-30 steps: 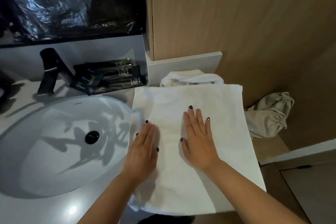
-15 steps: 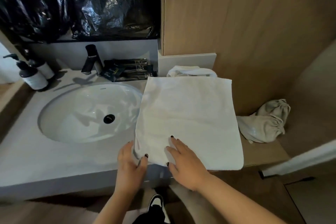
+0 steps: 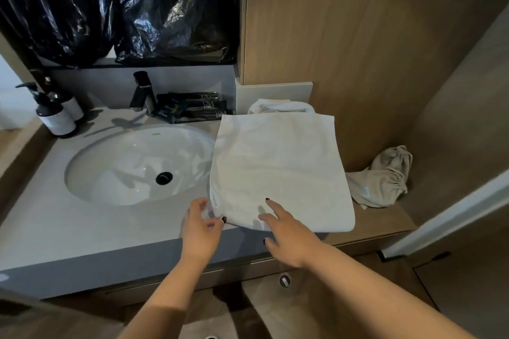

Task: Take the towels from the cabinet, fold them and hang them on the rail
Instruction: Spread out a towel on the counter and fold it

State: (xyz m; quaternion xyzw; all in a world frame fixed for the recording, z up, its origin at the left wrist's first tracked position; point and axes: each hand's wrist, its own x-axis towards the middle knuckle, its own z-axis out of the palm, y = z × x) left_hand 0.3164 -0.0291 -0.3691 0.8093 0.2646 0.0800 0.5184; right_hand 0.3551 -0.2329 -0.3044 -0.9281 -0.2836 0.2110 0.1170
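A white towel (image 3: 278,165), folded into a flat rectangle, lies on the grey counter (image 3: 55,226) to the right of the sink. My left hand (image 3: 200,226) pinches its near left corner, which is lifted slightly off the counter. My right hand (image 3: 286,231) rests on the near edge with its fingers spread on top of the cloth and its thumb below the edge. A second white towel (image 3: 278,106) lies bunched behind the folded one, against the wall. No rail is in view.
A white oval sink (image 3: 135,162) with a black tap (image 3: 143,91) fills the counter's left part. Two pump bottles (image 3: 55,113) stand far left. Black sachets (image 3: 192,110) lie behind the sink. A beige drawstring bag (image 3: 382,176) sits on the wooden shelf at right.
Both hands slid from the towel's middle back to its near edge. My left hand took hold of the near left corner. The camera pulled back, showing more of the counter.
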